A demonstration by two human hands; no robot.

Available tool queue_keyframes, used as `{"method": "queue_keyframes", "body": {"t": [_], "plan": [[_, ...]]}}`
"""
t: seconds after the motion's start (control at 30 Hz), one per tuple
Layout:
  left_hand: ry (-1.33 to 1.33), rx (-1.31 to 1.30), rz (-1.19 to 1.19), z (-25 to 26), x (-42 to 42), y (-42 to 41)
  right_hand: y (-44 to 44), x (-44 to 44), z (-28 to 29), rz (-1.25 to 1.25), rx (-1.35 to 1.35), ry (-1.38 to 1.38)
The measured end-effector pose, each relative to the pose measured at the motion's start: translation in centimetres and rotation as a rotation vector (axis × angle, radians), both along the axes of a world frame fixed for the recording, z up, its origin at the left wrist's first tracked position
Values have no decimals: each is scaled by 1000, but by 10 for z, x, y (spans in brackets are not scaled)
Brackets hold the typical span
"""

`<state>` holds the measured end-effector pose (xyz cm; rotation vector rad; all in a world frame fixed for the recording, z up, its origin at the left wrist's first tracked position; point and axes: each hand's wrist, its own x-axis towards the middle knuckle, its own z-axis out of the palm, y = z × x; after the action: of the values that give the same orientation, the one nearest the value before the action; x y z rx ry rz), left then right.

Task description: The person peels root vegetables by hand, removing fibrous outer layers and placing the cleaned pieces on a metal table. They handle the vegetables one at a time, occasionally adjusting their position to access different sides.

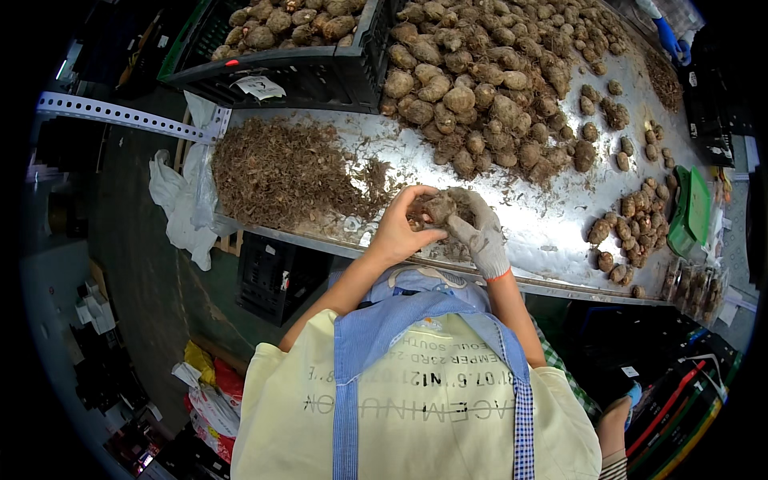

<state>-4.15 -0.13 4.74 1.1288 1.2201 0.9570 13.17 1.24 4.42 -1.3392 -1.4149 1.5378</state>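
Observation:
Over the near edge of a metal table, a brown, hairy taro corm (441, 207) is held between my two hands. It has a small pinkish patch on its left side. My bare left hand (401, 231) curves around that side, with thumb and fingertips at the corm. A grey-white knit glove with an orange cuff covers my right hand (485, 233), which grips the corm from the right. Loose brown husk and root fibres lie beneath and beside the hands. Beyond them rises a large heap of unsorted taro corms (474, 96).
A black crate (300, 69) of corms stands at the back left, above a mound of fibrous scraps (276, 174). Smaller corms (639, 225) are grouped at right beside a green plastic container (690, 210) and clear packs (696, 291). Another person's blue-gloved hand (675, 45) shows top right.

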Motion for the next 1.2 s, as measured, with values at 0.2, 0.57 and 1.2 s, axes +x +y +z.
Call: {"method": "queue_keyframes", "body": {"t": [0.2,0.57,1.2], "plan": [[-147,-108,-1,-5,-5,0,-1,2,3,6,11,18],[149,143,61,-10,-5,0,-2,-8,-3,-46,190,-247],[175,25,69,2,-5,3,6,-10,9,-15,261,-249]]}}
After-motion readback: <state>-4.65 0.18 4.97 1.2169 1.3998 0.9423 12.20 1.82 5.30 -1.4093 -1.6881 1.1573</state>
